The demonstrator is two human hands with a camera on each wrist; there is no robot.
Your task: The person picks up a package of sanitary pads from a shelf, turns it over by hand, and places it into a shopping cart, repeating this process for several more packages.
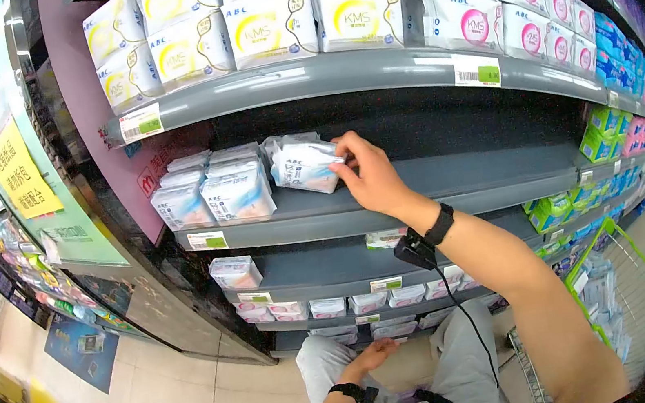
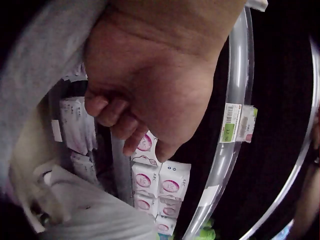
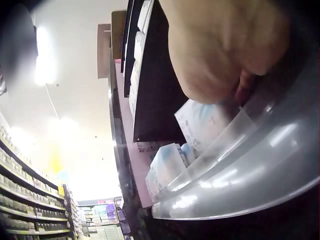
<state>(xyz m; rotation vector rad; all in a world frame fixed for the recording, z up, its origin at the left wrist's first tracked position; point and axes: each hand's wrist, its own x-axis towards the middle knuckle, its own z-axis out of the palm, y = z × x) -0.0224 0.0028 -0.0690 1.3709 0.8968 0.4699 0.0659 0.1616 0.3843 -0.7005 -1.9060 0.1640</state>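
My right hand (image 1: 373,176) pinches the right end of a white and pale-blue ABC sanitary pad pack (image 1: 305,167) on the middle shelf (image 1: 436,185). The pack leans slightly, in front of another wrapped pack and just right of two rows of matching packs (image 1: 237,195). In the right wrist view the same pack (image 3: 197,125) shows below the hand, its lower part behind the clear shelf lip (image 3: 225,145). My left hand (image 1: 375,355) is down between the knees, holding nothing. Its fingers hang loosely curled in the left wrist view.
Yellow-printed packs (image 1: 269,29) and pink-printed packs (image 1: 464,21) line the shelf above. A single pack (image 1: 235,273) stands on the shelf below, over a row of pink ones. At the right is a green-rimmed wire basket (image 1: 639,281) with bagged packs inside. A pillar (image 1: 129,294) borders the left side.
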